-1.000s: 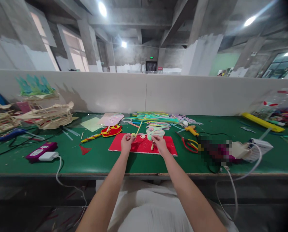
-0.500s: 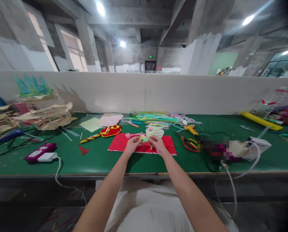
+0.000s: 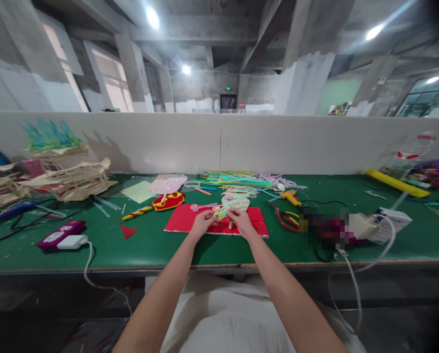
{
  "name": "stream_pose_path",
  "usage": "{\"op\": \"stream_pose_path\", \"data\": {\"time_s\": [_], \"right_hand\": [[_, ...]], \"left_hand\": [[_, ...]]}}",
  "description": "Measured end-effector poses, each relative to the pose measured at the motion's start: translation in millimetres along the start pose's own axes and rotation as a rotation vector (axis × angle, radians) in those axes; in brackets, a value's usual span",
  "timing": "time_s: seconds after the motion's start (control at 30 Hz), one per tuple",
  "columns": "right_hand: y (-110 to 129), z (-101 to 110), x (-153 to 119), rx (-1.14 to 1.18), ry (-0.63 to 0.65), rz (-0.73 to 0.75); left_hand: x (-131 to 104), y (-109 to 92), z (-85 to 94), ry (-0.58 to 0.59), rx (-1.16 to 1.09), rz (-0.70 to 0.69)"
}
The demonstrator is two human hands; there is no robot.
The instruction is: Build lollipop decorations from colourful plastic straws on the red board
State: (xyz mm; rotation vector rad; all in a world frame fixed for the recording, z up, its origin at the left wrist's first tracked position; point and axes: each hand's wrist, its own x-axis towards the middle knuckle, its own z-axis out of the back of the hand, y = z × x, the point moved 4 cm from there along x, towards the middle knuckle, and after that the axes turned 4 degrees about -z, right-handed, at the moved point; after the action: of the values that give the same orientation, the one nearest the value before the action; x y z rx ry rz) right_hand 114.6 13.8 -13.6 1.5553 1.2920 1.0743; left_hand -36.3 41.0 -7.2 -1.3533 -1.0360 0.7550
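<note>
The left hand (image 3: 203, 223) is pinching a small yellow disc (image 3: 217, 214) between its fingertips, while the right hand (image 3: 240, 220) is gripping a pale green disc (image 3: 224, 213) right beside it. Both discs are sitting just above the middle of a smooth red board (image 3: 182, 219) with a whitish edge. A round pink disc (image 3: 194, 208) is lying at the board's far edge, left of a rounded, pale striped piece (image 3: 237, 201). Beyond, thin pastel strips (image 3: 237, 181) are forming a loose pile. To the left, a flat red shape with a yellow border (image 3: 168, 200) is trailing a twisted red-and-yellow handle; to the right, pliers (image 3: 288, 221) are showing curved red-and-yellow grips. Farther right, a clear plastic bottle (image 3: 410, 159) is bearing red markings and a white box (image 3: 395, 224) is carrying print, both too small to read.
</note>
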Motion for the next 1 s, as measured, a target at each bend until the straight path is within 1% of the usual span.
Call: {"op": "stream_pose_path", "data": {"time_s": [0.17,0.27,0.37,0.47,0.57,0.67,0.73,0.8,1.0], "right_hand": [[0.8,-0.5,0.1,0.02,-0.009,-0.009],[2.0,0.4,0.7,0.037,-0.043,-0.002],[4.6,1.5,0.4,0.052,-0.081,0.007],[6.4,0.2,-0.8,0.051,-0.047,0.016],[4.5,-0.9,-1.8,0.011,-0.013,-0.008],[3.5,-2.9,-2.6,-0.058,0.024,0.001],[4.6,-3.9,-3.4,-0.079,0.027,0.016],[6.3,-4.6,-4.4,-0.071,0.024,0.02],[8.5,-8.2,-6.0,-0.035,0.092,-0.007]], "left_hand": [[-0.2,0.9,-1.5,0.012,0.019,-0.008],[-0.5,-0.6,-0.6,-0.01,0.051,-0.022],[-0.6,-3.7,3.3,-0.068,0.068,-0.043],[0.0,-5.6,8.7,-0.14,0.037,-0.049],[0.6,-6.5,11.6,-0.177,0.015,-0.05],[0.6,-7.4,10.7,-0.161,0.011,-0.055],[0.4,-7.7,9.4,-0.145,0.001,-0.05],[0.1,-8.1,8.7,-0.14,-0.013,-0.052],[0.0,-8.6,7.2,-0.112,0.013,-0.057]]}}
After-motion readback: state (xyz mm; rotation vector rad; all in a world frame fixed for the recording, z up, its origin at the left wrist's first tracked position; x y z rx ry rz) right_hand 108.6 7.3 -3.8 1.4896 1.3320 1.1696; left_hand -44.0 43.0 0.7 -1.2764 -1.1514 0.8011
